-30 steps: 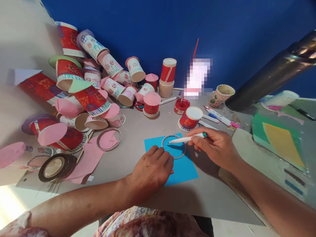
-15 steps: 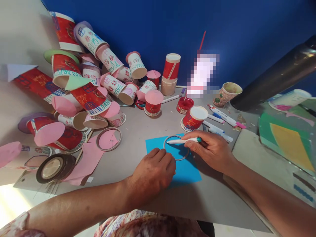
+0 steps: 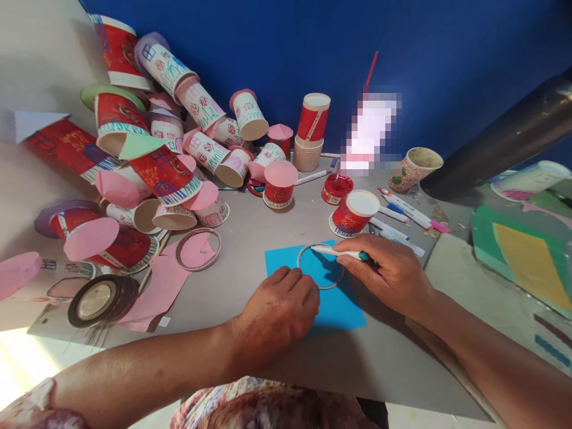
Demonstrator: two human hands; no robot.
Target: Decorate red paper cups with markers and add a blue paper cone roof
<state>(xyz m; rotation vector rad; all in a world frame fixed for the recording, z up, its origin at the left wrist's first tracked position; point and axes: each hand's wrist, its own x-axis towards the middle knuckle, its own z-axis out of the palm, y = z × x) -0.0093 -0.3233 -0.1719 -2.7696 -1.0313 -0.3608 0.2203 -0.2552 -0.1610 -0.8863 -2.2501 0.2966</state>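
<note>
At the lower centre of the frame, a blue sheet (image 3: 342, 310) lies flat on the surface (image 3: 241, 250), with a thin ring (image 3: 329, 288) on its upper part; the left hand (image 3: 279, 301) rests over the sheet and beside the ring, its fingers curled in together; whether they pinch the ring's edge I cannot tell.

Right of centre, the right hand (image 3: 388, 268) has its fingers clamped on a white pen (image 3: 329, 251) with a green end, held slantwise, its tip over the ring's upper part; the pen looks light, stiff and smooth, best taken by the barrel close to the tip.

The ring seems light and rigid, likely to slide on the paper if nudged; light pressure down on its rim should suit it better than a squeeze from the side; the sheet is probably thin and easily creased, so flat fingers near an edge would be kindest; just above it, a red cup (image 3: 351, 217) stands, probably light and easily dented, best held round its wall.
</note>
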